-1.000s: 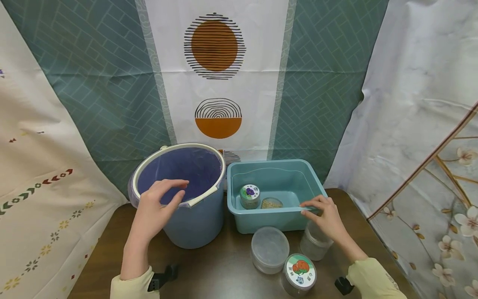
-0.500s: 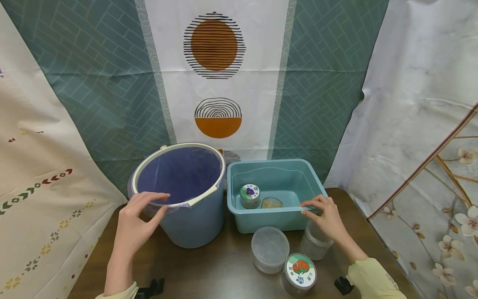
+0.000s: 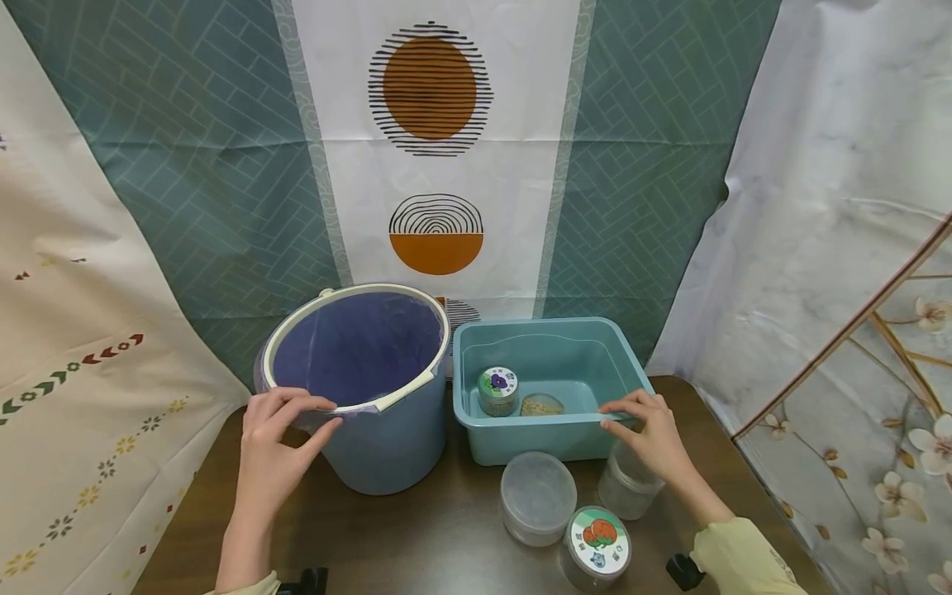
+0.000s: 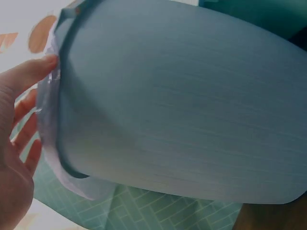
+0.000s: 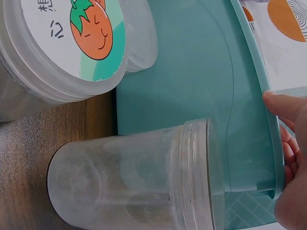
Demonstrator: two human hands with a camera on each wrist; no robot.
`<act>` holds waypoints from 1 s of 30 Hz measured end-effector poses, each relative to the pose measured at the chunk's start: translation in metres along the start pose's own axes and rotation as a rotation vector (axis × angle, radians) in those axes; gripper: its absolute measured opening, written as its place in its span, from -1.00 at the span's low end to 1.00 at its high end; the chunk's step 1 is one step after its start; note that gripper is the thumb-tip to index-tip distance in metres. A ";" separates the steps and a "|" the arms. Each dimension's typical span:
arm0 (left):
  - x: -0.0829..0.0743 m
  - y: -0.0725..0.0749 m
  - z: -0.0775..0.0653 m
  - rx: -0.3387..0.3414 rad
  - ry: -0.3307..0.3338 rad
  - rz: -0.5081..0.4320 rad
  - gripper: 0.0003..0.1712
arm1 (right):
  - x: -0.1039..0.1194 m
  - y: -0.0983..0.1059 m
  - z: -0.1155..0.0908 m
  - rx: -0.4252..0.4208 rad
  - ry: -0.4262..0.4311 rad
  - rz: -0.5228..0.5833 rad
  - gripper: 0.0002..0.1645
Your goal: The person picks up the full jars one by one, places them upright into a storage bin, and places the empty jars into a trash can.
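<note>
My left hand (image 3: 268, 446) is at the near left rim of a blue trash can (image 3: 387, 454) lined with a purple bag (image 3: 357, 343) under a cream ring. In the left wrist view the thumb lies on the rim's outside, with the other fingers past the bag's edge, pinching it. My right hand (image 3: 650, 430) pinches the near right rim of a teal plastic tub (image 3: 476, 442), thumb outside. Inside that tub are a jar with a flower label (image 3: 497, 391) and a small container with pale grainy contents (image 3: 541, 404).
Just in front of the tub stand a clear lidded jar (image 3: 539, 498), a jar with a tomato-like picture on its lid (image 3: 597, 541) and another clear jar (image 5: 129, 177) under my right hand. All are on a brown wooden table (image 3: 416, 545). Patterned cloths (image 3: 632, 165) hang behind.
My left hand has moved left and down from above the trash can's opening to its near left rim. The right hand stays on the tub's rim.
</note>
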State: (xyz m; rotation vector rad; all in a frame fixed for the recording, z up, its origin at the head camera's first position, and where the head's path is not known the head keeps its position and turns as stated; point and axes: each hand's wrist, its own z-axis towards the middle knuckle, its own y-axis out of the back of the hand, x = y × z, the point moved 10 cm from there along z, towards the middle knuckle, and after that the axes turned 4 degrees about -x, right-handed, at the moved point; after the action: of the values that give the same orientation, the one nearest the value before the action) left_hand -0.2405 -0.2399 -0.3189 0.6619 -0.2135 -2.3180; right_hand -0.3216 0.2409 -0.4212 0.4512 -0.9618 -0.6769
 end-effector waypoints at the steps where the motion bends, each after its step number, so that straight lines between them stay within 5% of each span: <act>1: 0.000 0.000 -0.001 -0.012 0.000 0.003 -0.59 | 0.000 0.000 0.000 0.000 0.001 0.000 -0.77; 13: 0.004 -0.001 -0.008 -0.083 -0.005 0.002 -0.78 | -0.002 0.002 0.000 -0.033 0.040 -0.014 -0.75; 19: 0.003 0.002 -0.010 -0.117 -0.025 -0.003 -0.48 | -0.002 -0.001 -0.001 -0.057 0.074 -0.015 -0.74; 30: 0.006 -0.001 -0.011 -0.122 -0.030 -0.008 -0.49 | -0.003 0.001 -0.003 -0.103 0.102 -0.009 -0.72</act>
State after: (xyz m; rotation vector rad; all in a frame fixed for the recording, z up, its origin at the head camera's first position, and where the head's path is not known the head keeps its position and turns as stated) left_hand -0.2390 -0.2425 -0.3312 0.5681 -0.0826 -2.3289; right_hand -0.3195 0.2443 -0.4240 0.3954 -0.8246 -0.7022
